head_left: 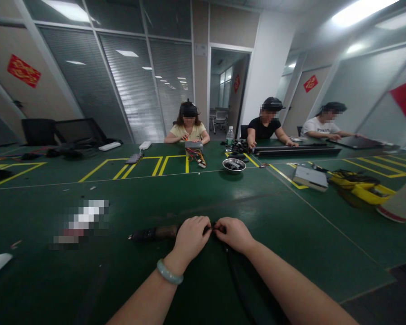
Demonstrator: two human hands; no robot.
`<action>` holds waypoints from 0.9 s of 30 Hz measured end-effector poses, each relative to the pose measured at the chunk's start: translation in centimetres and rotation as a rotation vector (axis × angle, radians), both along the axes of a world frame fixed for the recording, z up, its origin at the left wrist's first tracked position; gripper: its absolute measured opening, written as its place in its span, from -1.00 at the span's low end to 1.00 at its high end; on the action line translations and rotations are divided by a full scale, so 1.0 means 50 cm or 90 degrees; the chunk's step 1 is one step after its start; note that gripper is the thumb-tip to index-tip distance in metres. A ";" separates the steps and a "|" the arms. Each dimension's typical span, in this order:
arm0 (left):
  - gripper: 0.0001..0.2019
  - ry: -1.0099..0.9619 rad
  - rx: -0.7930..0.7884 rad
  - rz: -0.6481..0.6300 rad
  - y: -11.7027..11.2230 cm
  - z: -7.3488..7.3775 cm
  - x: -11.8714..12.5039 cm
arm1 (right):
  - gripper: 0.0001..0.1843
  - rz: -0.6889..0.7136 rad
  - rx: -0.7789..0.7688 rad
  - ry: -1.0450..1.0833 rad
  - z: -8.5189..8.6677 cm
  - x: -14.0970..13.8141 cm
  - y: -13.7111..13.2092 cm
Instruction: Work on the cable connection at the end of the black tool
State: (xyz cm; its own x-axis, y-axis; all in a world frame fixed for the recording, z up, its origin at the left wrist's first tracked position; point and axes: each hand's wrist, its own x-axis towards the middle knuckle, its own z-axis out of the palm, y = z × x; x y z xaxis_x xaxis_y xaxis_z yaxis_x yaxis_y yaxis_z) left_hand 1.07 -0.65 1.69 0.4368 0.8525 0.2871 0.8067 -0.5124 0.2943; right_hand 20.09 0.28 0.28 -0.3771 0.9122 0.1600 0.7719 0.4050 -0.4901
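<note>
My left hand (191, 235) is closed around the end of a dark, rod-like tool (154, 233) that lies on the green table (264, 212) and sticks out to the left. A pale green bracelet (169, 272) sits on that wrist. My right hand (232, 232) is pinched shut just to the right, fingertips meeting the left hand's at a small dark part. A black cable (235, 275) runs from under the right hand toward me. What the right fingers pinch is too small to name.
Three other people sit at the far side. A metal bowl (234, 165), a water bottle (229, 138), loose wires (196, 156), a grey box (310, 177) and yellow gear (362, 186) lie beyond. A pixelated patch (83, 222) is at left.
</note>
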 end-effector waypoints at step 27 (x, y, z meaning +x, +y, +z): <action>-0.91 0.010 -0.018 0.009 -0.003 0.003 -0.001 | -0.87 -0.005 -0.003 -0.010 0.003 -0.003 -0.001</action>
